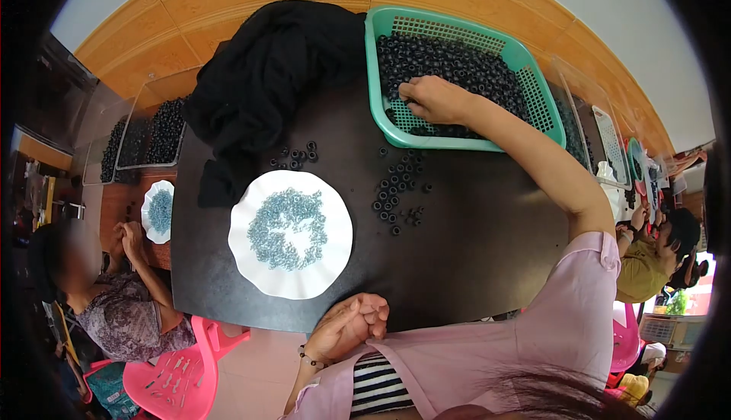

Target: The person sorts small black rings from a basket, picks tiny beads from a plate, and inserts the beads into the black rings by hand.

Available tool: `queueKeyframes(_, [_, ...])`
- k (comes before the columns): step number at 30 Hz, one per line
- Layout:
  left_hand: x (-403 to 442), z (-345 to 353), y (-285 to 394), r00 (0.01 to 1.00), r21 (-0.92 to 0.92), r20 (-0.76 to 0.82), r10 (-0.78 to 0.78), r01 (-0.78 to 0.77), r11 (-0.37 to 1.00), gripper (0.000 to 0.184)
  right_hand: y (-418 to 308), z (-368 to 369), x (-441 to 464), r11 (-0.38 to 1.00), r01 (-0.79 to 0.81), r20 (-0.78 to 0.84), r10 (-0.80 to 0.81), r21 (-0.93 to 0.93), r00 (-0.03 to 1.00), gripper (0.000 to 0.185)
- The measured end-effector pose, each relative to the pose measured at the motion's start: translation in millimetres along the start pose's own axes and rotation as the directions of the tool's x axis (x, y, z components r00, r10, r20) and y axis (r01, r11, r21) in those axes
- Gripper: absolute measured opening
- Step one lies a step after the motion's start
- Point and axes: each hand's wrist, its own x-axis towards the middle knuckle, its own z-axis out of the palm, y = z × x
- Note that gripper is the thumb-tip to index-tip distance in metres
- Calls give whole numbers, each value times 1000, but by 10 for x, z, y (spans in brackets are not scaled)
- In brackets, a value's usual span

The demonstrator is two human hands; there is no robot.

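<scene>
My right hand (435, 99) reaches into a green plastic basket (375, 77) at the back of the table. Its fingers are bent and pressed together over the small black rings (449, 58) that fill the basket; what they grip is hidden. At the near table edge, my left hand (352, 324) is turned palm up with its fingers curled in, and I cannot make out what is inside. Beyond it stands a white wavy-rimmed plate (247, 271) holding many small clear bluish pieces (285, 226). Loose black rings (394, 184) lie between the plate and the basket.
Black cloth (266, 70) is heaped at the back left. Clear bins of black parts (164, 130) stand beyond it. At left, a person (126, 298) sits by another white plate (158, 226) and a pink chair (179, 378). Another person (646, 268) is at far right.
</scene>
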Motion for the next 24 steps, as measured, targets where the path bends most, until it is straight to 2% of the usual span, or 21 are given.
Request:
queueKeyframes(3, [-5,-2,9,1000,10,1,4,-4,1000,40,5,-48,18,999,26,-3,-26,-19,1000,11])
queueKeyframes(5, [-6,-14,12,1000,13,-2,-1,1,1000,40,13,-122,-2,992,-5,-52,11,127,999,10])
queueKeyframes(6, [-4,-19,13,1000,3,8,-1,1,1000,41,-22,-183,-38,993,8,-137,9,121,990,9])
queueKeyframes(8, [-17,-27,3,1000,-21,0,-13,13,1000,43,-246,-363,-136,968,-34,-265,102,249,959,11])
queueKeyframes(10, [-4,-39,-1,1000,2,27,2,-2,1000,43,-642,-555,-297,957,-82,-320,172,277,932,13])
queueKeyframes(15, [7,-42,-15,1000,-2,29,-1,1,1000,43,-1465,-510,-847,909,-71,-200,166,411,966,14])
queueKeyframes(16, [10,-43,-18,1000,-4,27,-5,6,1000,43,-1555,-402,-939,872,-114,-144,205,476,968,15])
queueKeyframes(18, [18,-49,-27,999,35,32,18,-19,999,39,-1599,-134,-1071,870,-160,-109,236,465,966,15])
queueKeyframes(22, [16,-32,-27,999,13,29,26,-26,1000,38,-1504,255,-1186,896,-177,-158,260,406,953,16])
queueKeyframes(24, [12,-15,-25,999,13,20,27,-27,1000,38,-1482,347,-1198,911,-138,-224,238,389,945,18])
